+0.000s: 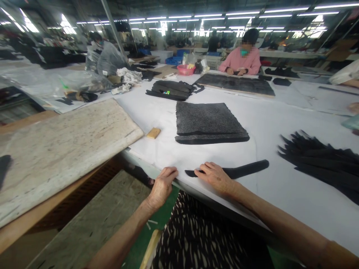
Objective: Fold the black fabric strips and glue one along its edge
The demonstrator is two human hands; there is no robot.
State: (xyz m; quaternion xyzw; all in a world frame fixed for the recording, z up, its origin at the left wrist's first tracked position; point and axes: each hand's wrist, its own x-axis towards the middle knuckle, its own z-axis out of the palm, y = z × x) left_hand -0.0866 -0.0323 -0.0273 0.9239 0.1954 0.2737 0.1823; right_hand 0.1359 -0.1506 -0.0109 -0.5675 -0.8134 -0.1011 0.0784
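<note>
1. Two bare hands work at the near edge of a white worktop (pixel 269 123): one left hand (pixel 165 178), one right hand (pixel 215 176).
2. One black strip (pixel 249 170) lies by itself on the worktop, close to the near edge, in front of the person. Its long axis runs roughly left to right, with the right end slanting away from the person. The left end tapers to a point; the right end is rounded. The strip bows slightly toward the person.
3. The right hand lies over the strip, nearer the pointed end, fingers bent and close together on it; I cannot tell whether they pinch it or only press.
4. The left hand is at the worktop's edge, left of the pointed end and apart from it, fingers drawn together; I cannot tell whether it holds anything.
5. One stack of dark grey pieces (pixel 207 117) lies beyond the strip; the layers are too fine to count.
6. One small yellowish block (pixel 153 133) sits left of that stack, near the corner of one pale board (pixel 70 149).
7. One fanned pile of black pieces (pixel 325 162) lies at the right, overlapping too much to count.
8. One pink basket (pixel 186 70) stands farther back.
</note>
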